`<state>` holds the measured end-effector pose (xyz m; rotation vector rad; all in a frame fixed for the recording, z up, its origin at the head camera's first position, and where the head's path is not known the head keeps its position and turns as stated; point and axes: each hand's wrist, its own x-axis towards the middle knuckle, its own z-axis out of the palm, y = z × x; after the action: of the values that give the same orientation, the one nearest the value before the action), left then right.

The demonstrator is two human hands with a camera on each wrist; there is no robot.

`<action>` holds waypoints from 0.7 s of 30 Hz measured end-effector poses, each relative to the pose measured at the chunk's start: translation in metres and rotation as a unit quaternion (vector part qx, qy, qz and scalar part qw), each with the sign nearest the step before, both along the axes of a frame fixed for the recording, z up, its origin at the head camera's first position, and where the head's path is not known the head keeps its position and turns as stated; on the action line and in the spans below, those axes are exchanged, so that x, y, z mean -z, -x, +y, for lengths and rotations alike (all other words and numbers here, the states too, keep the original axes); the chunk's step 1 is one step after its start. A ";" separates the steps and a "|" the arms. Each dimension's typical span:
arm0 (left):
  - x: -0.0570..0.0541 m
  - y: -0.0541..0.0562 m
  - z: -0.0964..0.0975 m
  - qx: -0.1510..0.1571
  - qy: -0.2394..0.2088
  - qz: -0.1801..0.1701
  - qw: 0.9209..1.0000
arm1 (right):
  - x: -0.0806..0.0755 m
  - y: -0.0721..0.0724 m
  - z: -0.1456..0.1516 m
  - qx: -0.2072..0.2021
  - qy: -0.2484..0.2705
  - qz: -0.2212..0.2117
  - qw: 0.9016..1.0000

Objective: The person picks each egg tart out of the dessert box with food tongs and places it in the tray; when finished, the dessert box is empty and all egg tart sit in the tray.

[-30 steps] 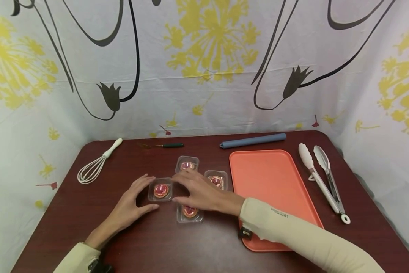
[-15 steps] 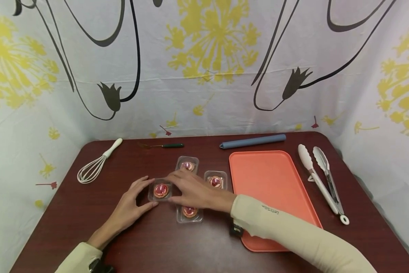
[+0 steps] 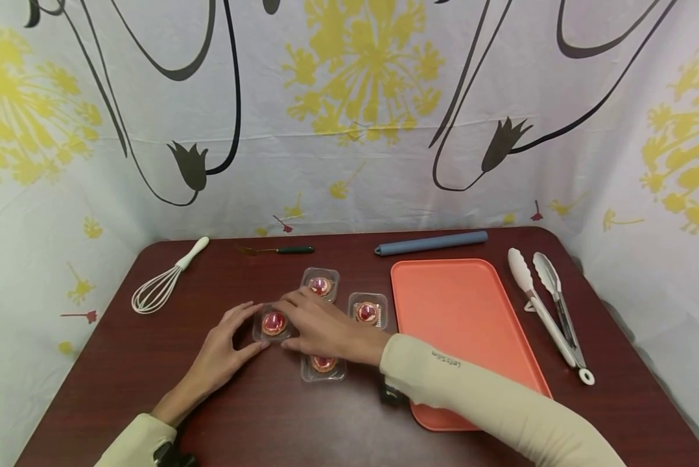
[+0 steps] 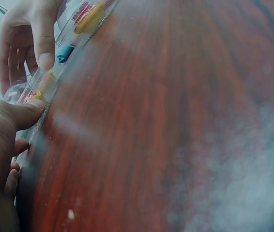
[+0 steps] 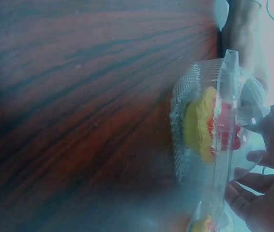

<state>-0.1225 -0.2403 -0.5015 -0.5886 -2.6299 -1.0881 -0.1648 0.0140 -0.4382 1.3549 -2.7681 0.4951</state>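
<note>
On the middle of the dark red-brown counter [image 3: 151, 363], a clear container [image 3: 260, 332] with a red-topped tart [image 3: 273, 323] inside sits between two hands. The left hand [image 3: 216, 353] grips its left side, one fingertip at the far corner and the thumb at the near one; the left wrist view shows that thumb pressed on the rim. The right hand [image 3: 320, 324] reaches across and grasps the right side, fingers over the far edge and thumb at the near corner.

Three similar containers lie close by: one behind [image 3: 307, 277], one nearer the person [image 3: 336, 375], partly under the right hand, and one to the right [image 3: 355, 299]. The right sleeve [image 3: 466, 383] crosses over an orange tray [image 3: 443, 305]; tongs [image 3: 549, 327] lie to the tray's right. A whisk [image 3: 180, 264], a green-handled tool [image 3: 296, 249] and a blue rod [image 3: 431, 244] lie farther back.
</note>
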 end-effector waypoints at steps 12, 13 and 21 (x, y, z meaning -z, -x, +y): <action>-0.002 0.004 0.001 -0.014 0.022 -0.006 1.000 | 0.000 0.005 -0.007 0.010 -0.006 -0.007 1.000; -0.002 0.005 0.001 -0.015 0.023 -0.007 1.000 | 0.001 0.006 -0.007 0.011 -0.005 -0.009 1.000; -0.003 0.005 0.002 -0.017 0.029 -0.007 0.999 | 0.002 0.008 -0.007 0.022 0.006 -0.047 0.999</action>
<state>-0.1278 -0.2387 -0.4984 -0.5488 -2.6805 -1.0134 -0.1731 0.0074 -0.4399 1.2966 -2.8579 0.5860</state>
